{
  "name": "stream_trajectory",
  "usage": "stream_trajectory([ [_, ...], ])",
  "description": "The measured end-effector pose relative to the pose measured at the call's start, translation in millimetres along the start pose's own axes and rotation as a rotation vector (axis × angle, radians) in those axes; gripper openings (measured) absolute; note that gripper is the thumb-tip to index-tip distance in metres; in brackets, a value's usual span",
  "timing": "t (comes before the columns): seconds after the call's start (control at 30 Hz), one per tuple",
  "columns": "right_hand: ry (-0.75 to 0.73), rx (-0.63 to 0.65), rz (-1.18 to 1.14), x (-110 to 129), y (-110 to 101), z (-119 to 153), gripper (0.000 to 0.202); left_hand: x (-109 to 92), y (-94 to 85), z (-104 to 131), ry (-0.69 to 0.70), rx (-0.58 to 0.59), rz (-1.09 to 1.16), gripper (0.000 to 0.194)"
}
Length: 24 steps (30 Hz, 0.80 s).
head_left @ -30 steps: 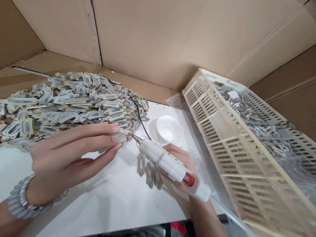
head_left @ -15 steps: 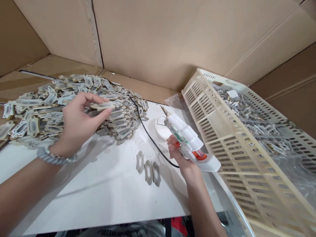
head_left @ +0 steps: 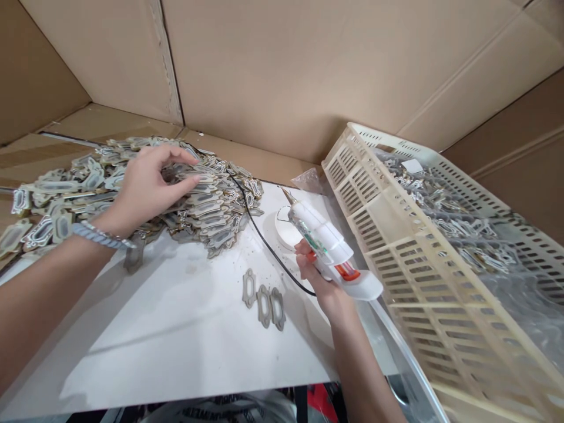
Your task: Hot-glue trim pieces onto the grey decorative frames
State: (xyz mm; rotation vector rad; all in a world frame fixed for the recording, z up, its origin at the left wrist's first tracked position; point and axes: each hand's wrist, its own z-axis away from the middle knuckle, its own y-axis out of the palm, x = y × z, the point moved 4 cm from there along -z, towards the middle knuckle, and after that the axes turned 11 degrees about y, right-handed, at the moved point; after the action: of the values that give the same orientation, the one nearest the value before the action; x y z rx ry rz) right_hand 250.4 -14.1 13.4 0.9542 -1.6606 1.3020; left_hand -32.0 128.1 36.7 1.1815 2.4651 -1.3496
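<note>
Glue gun [head_left: 317, 232] in the right hand [head_left: 319, 282], left hand [head_left: 147, 182] at the pile [head_left: 214, 208]

From where I stand, the right hand is wrapped around the white glue gun, its metal nozzle tipped up and away from the person. Just beyond that hand sits a white dish [head_left: 284, 232], partly hidden by the gun. The left hand, a bracelet [head_left: 99, 235] at its wrist, reaches over the pile of pale frame-shaped pieces; thumb and forefinger stand slightly apart, and I can't tell whether they pinch one. Three loose pieces [head_left: 264, 305] lie on the white tabletop [head_left: 176, 335], just left of the right hand. A black cord [head_left: 273, 252] curves between the hands. To the right hand's right stands a slatted crate [head_left: 388, 235].
</note>
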Motion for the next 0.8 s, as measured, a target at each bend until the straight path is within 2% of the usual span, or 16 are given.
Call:
stream_trajectory([
  [0.17,0.012,-0.006,-0.02,-1,0,0,0.023,4,-15.9,3,0.072,0.036,-0.048,0.048],
  [0.3,-0.01,-0.009,-0.011,0,-1,0,0.024,10,-22.3,12,0.102,0.065,-0.175,0.055],
  [0.5,0.012,0.004,-0.02,0,1,0,0.017,20,-17.4,21,0.011,0.113,-0.26,0.066],
  [0.8,0.045,0.011,-0.038,-2,1,1,0.015,20,-10.6,20,-0.08,0.089,-0.209,0.067],
])
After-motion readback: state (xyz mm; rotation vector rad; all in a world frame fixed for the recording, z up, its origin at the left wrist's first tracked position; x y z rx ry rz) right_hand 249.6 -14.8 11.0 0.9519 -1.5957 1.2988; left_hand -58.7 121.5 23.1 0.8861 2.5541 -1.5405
